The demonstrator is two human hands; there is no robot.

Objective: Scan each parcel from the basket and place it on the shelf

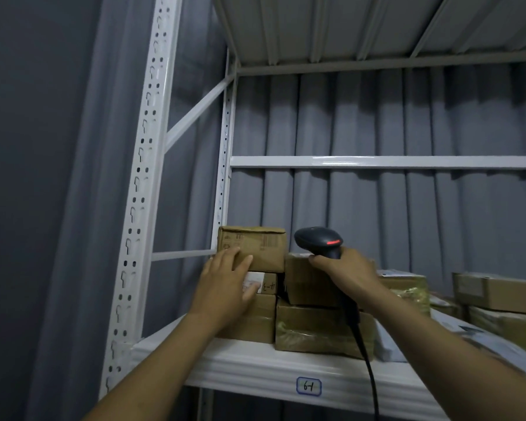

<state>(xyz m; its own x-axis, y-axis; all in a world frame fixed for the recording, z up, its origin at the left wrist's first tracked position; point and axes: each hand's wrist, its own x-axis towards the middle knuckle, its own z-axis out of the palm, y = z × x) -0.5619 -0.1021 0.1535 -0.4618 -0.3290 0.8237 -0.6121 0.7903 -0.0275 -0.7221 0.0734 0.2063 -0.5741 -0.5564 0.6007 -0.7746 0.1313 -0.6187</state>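
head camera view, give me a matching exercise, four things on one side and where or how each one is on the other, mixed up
Things
1. scanner
2. top box
3. blue-bordered tag
4. left hand

Places or states
a. stuck on the front edge of the shelf
b. gripped by the right hand, red light glowing
c. stacked highest at the shelf's left end
d. fingers straight, resting against the top box's front

Pairs: 1-b, 2-c, 3-a, 4-d
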